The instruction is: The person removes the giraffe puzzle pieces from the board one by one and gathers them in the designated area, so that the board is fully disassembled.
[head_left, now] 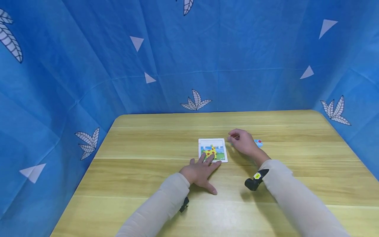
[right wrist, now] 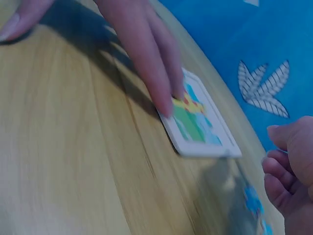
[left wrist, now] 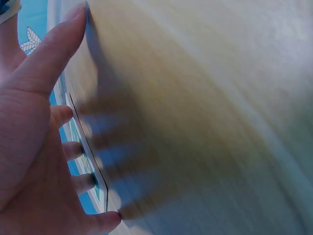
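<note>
A jigsaw puzzle (head_left: 220,154) in a white frame lies on the table, showing a spotted yellow giraffe over green and blue, with a pale strip along its far part. My left hand (head_left: 199,172) is spread, its fingertips resting on the near edge of the puzzle and the thumb out on the wood. To the right of the frame, my right hand (head_left: 244,143) has its fingers curled, pinching a thin puzzle piece (head_left: 236,136) seen edge-on in the head view. Most of that piece is hidden by the fingers. Loose blue pieces (right wrist: 253,199) lie beneath the right hand.
A blue piece with a red spot (head_left: 258,143) lies just right of the right hand. The wooden table (head_left: 148,138) ends at a blue cloth (head_left: 165,92) with leaf and triangle prints. Dark wrist cameras (head_left: 253,183) stick out from both sleeves.
</note>
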Tool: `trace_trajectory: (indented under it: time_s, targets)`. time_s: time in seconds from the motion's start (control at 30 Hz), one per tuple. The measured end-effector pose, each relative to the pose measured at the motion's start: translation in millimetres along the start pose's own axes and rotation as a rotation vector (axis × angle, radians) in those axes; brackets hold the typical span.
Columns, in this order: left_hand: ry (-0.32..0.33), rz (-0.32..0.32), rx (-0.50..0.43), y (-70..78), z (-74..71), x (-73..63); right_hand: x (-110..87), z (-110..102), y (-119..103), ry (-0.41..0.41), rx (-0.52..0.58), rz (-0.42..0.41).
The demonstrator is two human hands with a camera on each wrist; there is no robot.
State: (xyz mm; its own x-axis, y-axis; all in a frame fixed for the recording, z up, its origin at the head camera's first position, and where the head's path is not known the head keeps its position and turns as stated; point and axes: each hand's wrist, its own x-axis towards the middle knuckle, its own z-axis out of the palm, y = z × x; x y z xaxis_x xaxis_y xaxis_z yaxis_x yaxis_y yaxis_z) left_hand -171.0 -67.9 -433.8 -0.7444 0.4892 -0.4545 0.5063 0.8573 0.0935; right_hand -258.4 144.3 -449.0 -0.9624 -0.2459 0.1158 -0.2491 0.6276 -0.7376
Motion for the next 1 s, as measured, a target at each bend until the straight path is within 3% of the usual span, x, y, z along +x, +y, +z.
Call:
trace_trajectory:
  time_s: [0.37, 0.6, 1.0]
  targets:
    - [-0.01, 0.003, 0.009, 0.1, -0.7, 1.6, 11.3, 30.2, -32.8, -0.157, -0.027, -0.045]
    - [-0.019, 0.003, 0.004, -0.5, -1.9, 0.7, 14.9, 39.5, -37.7, -0.198, -0.011, -0.027]
    - [-0.017, 0.004, 0.003, -2.2, 0.8, 1.8, 19.6, 47.9, -41.8, -0.298, -0.038, -0.086]
